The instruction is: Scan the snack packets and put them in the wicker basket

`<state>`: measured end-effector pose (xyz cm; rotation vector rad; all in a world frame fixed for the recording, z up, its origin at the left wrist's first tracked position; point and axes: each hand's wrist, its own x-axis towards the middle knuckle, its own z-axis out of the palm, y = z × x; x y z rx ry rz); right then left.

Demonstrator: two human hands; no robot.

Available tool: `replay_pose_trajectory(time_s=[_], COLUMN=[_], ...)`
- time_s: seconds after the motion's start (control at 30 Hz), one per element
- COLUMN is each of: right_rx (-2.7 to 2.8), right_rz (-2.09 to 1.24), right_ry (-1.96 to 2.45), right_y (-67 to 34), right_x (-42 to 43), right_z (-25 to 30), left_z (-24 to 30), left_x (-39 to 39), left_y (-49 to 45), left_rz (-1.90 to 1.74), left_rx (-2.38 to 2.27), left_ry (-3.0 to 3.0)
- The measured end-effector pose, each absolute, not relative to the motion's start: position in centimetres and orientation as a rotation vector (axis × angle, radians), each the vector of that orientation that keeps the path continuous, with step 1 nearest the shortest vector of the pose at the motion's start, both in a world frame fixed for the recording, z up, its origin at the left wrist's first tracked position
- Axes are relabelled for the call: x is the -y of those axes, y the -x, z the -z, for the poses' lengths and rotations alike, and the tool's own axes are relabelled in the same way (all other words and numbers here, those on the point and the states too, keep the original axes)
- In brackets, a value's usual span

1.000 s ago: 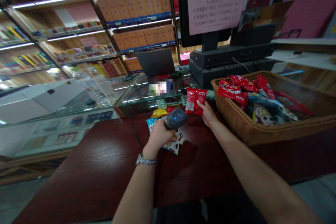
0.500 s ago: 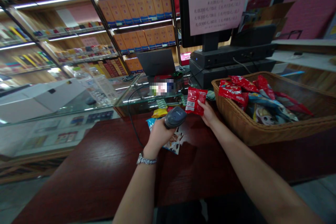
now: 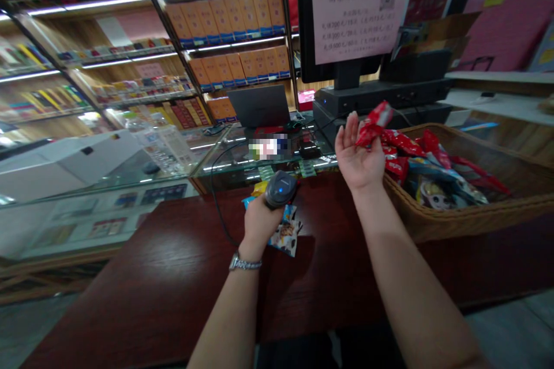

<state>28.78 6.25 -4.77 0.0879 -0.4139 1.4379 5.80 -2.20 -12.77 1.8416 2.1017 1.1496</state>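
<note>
My left hand (image 3: pixel 262 219) is wrapped around the handle of a dark barcode scanner (image 3: pixel 280 189), which shows a small blue light. Under and beside that hand lie a blue-and-white snack packet (image 3: pixel 286 237) and a yellow packet (image 3: pixel 259 188), partly hidden. My right hand (image 3: pixel 359 158) is raised at the basket's left end, palm turned up. A red snack packet (image 3: pixel 375 122), blurred, sits between its thumb and fingers. Inside the wicker basket (image 3: pixel 450 220) are several red packets (image 3: pixel 402 142) and a blue packet with a cartoon face (image 3: pixel 465 180).
A dark red wooden counter (image 3: pixel 173 294) spans the front. Behind it stand a glass case, a laptop (image 3: pixel 259 106) and a monitor with a pink paper sign (image 3: pixel 357 17). The scanner's cable (image 3: pixel 215 199) loops at the left. A white box (image 3: pixel 78 164) lies farther left.
My right hand has moved up and right with the red packet, turning palm up near the basket. The scanner has shifted slightly left, and its blue light now shows.
</note>
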Motion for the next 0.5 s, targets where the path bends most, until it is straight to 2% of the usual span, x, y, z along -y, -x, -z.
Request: replay_pose_trajectory(time_s=[0.17,0.37,0.5], right_rx=[0.161,0.011,-0.096], right_rz=[-1.466,-1.388,-1.47], right_ry=[-0.259,-0.455,-0.584], right_y=[-30.4,-31.7,-30.8], right_x=[-4.9,-4.8,-4.1], right_z=[2.8,2.7,2.7], left_z=[13.1,12.9,12.6], left_x=[2.0,2.2,2.3], left_y=[-5.6,-5.7,-5.7], left_rz=[-1.141,-1.178,-1.24], left_rx=[-2.113,-2.082,-2.059], left_ry=[-1.834,-1.829,-1.802])
